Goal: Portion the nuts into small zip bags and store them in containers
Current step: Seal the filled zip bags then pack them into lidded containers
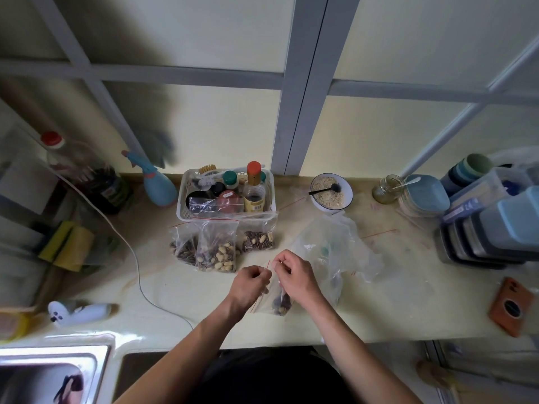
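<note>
- both hands are up over the front of the surface (379, 310), close together, fingers curled in tight pinches.
- the left hand (251, 284) pinches one side of the red-striped mouth of a small zip bag (275, 301); the right hand (294, 275) pinches the other side, knuckles nearly touching the left.
- the bag is thin clear plastic, hanging below the fists with a dark clump of nuts and striped seeds settled in its bottom corner, just above the pale glossy surface.
- just right of the hands lies a big crumpled clear plastic bag (335, 246), soft and wrinkled, touching the right wrist area.
- beyond the hands stand three filled zip bags (217, 249), side by side and touching, bulging with pale peanuts and dark striped seeds, red seal lines on top.
- behind them sits a white lattice plastic basket (183, 199) crowded with bottles and jars, one with an orange cap.
- to the right of the basket, a round white bowl (331, 189) of pale flakes with a black spoon resting in it.
- at the far right, a nested stack of rectangular grey-blue containers (490, 237).
- left of the basket, a rounded blue spray bottle (159, 185); near the left edge, yellow sponges (68, 244).
- an orange, flat rectangular object (512, 306) lies near the right front edge; i cannot tell what it is.
</note>
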Available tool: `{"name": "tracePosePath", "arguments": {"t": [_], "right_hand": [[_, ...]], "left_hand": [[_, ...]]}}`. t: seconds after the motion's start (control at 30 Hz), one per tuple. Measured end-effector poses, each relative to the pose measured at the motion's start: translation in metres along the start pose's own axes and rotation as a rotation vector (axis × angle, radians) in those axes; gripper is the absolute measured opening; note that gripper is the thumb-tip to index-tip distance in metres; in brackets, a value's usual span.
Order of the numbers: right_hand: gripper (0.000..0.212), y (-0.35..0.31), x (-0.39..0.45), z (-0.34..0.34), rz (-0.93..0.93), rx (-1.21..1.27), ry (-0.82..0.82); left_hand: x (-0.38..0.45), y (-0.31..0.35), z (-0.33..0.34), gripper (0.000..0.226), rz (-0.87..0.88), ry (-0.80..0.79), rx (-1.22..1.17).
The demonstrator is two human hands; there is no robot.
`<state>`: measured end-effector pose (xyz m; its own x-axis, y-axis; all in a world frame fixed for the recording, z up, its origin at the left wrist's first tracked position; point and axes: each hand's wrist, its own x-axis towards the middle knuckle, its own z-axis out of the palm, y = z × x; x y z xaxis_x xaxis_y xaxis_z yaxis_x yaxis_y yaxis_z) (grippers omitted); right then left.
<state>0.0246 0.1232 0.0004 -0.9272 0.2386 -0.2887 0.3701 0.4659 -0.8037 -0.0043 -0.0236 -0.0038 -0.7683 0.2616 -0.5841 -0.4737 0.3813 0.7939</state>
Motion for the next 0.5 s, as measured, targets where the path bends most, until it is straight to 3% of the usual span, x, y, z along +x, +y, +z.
{"name": "tracePosePath", "arguments": {"t": [0.17, 0.3, 0.5], "right_hand": [[0.012, 0.0071, 0.0014, -0.0007, 0.001, -0.014, 0.05], [0.012, 0.0082, -0.0006, 0.0001, 0.006, -0.009, 0.044], [0.012, 0.0044, -0.0012, -0.0024, 0.018, 0.0, 0.042]], "left_hand": [[-0.0033, -0.0019, 0.0016, 0.019, -0.018, -0.051, -0.003], [-0.0033, -0.0029, -0.0003, 0.032, -0.024, -0.051, 0.015], [-0.0051, -0.002, -0.0009, 0.018, -0.048, -0.072, -0.029]]}}
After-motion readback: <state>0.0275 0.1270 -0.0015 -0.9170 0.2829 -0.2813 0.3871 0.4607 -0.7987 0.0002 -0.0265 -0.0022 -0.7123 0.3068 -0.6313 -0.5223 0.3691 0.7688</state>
